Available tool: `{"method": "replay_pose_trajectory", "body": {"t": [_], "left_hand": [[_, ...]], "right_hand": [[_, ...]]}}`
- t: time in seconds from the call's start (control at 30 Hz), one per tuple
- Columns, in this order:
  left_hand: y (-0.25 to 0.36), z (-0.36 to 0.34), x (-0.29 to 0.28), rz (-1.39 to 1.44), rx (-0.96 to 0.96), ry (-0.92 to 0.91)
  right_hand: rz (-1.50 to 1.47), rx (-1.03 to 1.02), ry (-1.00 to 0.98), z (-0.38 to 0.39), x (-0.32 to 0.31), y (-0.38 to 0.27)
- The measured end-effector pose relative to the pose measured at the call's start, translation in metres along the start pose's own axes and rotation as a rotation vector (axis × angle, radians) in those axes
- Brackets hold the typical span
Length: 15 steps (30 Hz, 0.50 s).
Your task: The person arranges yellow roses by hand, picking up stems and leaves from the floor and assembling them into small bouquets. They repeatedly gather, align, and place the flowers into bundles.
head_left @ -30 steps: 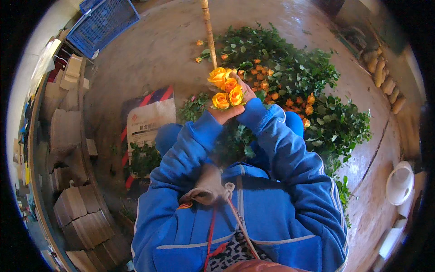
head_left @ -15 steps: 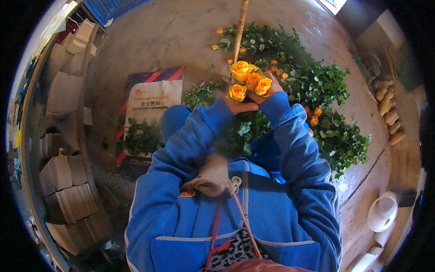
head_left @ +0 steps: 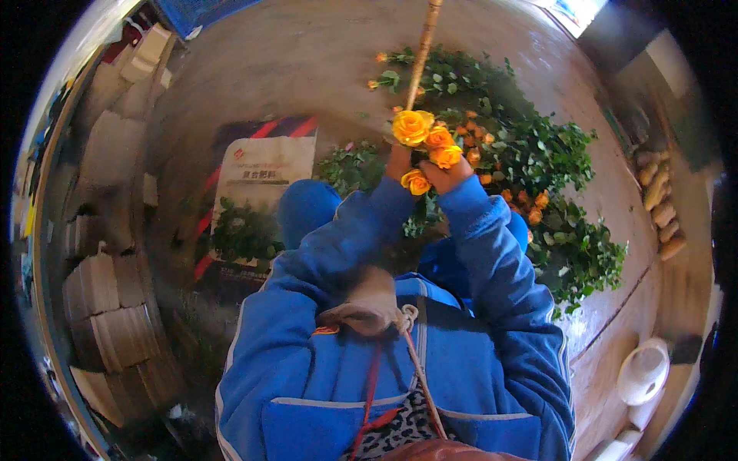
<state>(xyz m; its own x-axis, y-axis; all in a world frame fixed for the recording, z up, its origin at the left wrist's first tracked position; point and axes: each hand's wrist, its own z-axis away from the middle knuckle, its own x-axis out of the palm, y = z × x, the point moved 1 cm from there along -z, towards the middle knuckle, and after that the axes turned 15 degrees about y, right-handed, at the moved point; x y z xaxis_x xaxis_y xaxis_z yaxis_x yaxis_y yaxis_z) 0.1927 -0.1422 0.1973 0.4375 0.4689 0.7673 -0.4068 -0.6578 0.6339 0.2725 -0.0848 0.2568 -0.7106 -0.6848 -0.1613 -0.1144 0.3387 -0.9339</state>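
Several yellow-orange roses (head_left: 413,127) are bunched in front of me, their stems mostly hidden below the blooms. My right hand (head_left: 448,177) is curled at the right side of the bunch, closed around it under the flower heads. On the other side, my left hand (head_left: 397,163) is up against the blooms, its fingers hidden behind them. A thin bamboo-like pole (head_left: 423,58) rises just beyond the roses, its lower end out of sight behind them. To the right and beyond lies a large heap of cut leafy rose stems (head_left: 538,146) with orange blooms among the leaves.
A printed sack (head_left: 265,165) lies on the floor to my left, with leafy cuttings (head_left: 242,232) on it. Folded cardboard (head_left: 127,338) is stacked along the left edge. A blue crate (head_left: 204,11) stands far left. At right are a white container (head_left: 644,371) and several tan lumps (head_left: 657,190).
The blooms have shifted and tilted, one now hanging lower. My left hand has turned upward behind the roses; my right hand has drawn lower, its fingers no longer raised beside them.
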Motion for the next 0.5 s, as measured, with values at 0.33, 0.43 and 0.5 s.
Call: {"method": "replay_pose_trajectory", "body": {"t": [0.33, 0.43, 0.5], "left_hand": [[0.120, -0.076, -0.023, -0.480, 0.348, 0.323], [0.232, -0.074, -0.045, -0.634, 0.732, 0.299], [0.302, -0.068, -0.063, -0.783, 0.855, 0.281]], "right_hand": [[0.318, -0.335, 0.027, -0.005, -0.010, -0.049], [0.208, -0.078, 0.072, 0.010, -0.044, -0.039], [0.136, 0.103, 0.089, 0.026, -0.079, -0.017]]}}
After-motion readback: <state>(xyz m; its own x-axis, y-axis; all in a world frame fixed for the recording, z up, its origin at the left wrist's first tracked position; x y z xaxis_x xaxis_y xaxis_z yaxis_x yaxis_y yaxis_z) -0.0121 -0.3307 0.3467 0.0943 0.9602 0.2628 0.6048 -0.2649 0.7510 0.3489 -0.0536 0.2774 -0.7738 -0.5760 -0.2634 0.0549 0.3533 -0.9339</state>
